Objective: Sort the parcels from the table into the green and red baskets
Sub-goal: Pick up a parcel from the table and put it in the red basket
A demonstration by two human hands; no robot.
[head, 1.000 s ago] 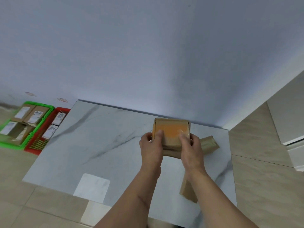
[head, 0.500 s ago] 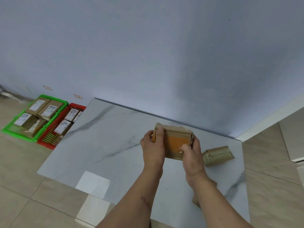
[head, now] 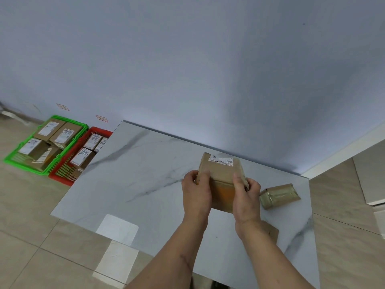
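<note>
A brown cardboard parcel with a white label near its far edge and orange tape on its near face is held above the white marble table. My left hand grips its left side, my right hand grips its right side. A second taped brown parcel lies on the table to the right. A third flat parcel lies partly hidden under my right forearm. On the floor at the far left stand the green basket and the red basket, each holding several labelled parcels.
A blue-grey wall runs behind the table and baskets, with two small tags stuck above the baskets. Tiled floor surrounds the table. A white cabinet stands at the right edge.
Both hands have turned the parcel over, so its labelled face now shows on top and the orange taped face points toward me. The camera view shifted right relative to the table.
</note>
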